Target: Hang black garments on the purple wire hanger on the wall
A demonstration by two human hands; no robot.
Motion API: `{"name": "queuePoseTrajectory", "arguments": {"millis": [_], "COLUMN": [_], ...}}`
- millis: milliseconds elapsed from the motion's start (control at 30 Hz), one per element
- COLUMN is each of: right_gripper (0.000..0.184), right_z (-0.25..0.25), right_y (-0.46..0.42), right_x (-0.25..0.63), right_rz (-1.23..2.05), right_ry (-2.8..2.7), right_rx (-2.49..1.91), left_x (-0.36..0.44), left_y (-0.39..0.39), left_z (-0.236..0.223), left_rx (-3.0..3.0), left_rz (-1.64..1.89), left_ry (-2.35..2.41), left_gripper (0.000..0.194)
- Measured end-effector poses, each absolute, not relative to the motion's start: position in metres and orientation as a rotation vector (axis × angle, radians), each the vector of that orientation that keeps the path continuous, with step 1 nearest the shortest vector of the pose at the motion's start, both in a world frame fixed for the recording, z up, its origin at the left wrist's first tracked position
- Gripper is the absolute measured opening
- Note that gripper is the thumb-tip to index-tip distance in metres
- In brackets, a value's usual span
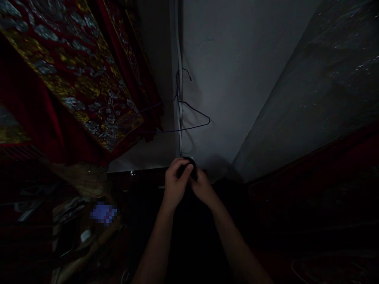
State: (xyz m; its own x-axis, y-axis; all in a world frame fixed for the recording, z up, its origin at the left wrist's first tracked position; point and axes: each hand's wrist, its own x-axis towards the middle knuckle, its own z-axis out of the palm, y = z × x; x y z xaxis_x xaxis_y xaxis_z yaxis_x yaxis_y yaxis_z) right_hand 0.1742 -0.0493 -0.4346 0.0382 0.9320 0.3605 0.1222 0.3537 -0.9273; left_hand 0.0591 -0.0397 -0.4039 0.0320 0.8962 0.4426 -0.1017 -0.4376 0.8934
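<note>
Both hands meet low in the middle of the dim head view, around a dark rounded object (193, 165) whose kind I cannot make out. My left hand (177, 176) is curled over its left side, with the thumb lying across it. From the right, my right hand (201, 183) closes on it, its fingers mostly hidden behind the object. A thin wire hanger (195, 127) hangs on the wall just above the hands, beside a pale vertical cable (179, 59).
Red cloth with gold and silver embroidery (85, 79) hangs at upper left. Clear plastic sheeting (314, 79) covers the right side. At lower left, a blurred-out bluish item (103, 213) and a small white object (85, 236) lie among dark clutter. A pale wall (225, 79) stands ahead.
</note>
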Motion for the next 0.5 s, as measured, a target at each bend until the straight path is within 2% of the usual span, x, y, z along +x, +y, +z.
{"name": "queuePoseTrajectory", "arguments": {"millis": [100, 200, 267, 333, 433, 500], "right_gripper": [0.014, 0.016, 0.014, 0.011, 0.04, 0.035], "right_z": [-0.411, -0.377, -0.354, -0.339, -0.337, -0.345], "right_y": [-0.042, -0.027, -0.008, 0.018, 0.066, 0.095], "right_x": [0.182, 0.203, 0.216, 0.223, 0.225, 0.226], "right_rz": [0.968, 1.136, 1.028, 0.766, 0.559, 0.578], "right_ry": [-1.375, -1.55, -1.678, -1.686, -1.572, -1.505], "right_rx": [-1.086, -1.081, -1.0, -0.91, -0.918, -1.027], "left_x": [0.047, 0.025, 0.01, -0.003, -0.022, -0.036], "left_y": [-0.035, -0.022, -0.015, -0.009, 0.0, 0.008], "left_z": [-0.403, -0.414, -0.422, -0.424, -0.414, -0.404], "left_rx": [1.639, 1.605, 1.645, 1.748, 1.858, 1.88], "left_rz": [1.548, 1.257, 0.948, 0.734, 0.697, 0.691], "left_ry": [0.839, 0.784, 0.767, 0.771, 0.836, 0.925], "left_gripper": [0.025, 0.037, 0.036, 0.033, 0.022, 0.017]}}
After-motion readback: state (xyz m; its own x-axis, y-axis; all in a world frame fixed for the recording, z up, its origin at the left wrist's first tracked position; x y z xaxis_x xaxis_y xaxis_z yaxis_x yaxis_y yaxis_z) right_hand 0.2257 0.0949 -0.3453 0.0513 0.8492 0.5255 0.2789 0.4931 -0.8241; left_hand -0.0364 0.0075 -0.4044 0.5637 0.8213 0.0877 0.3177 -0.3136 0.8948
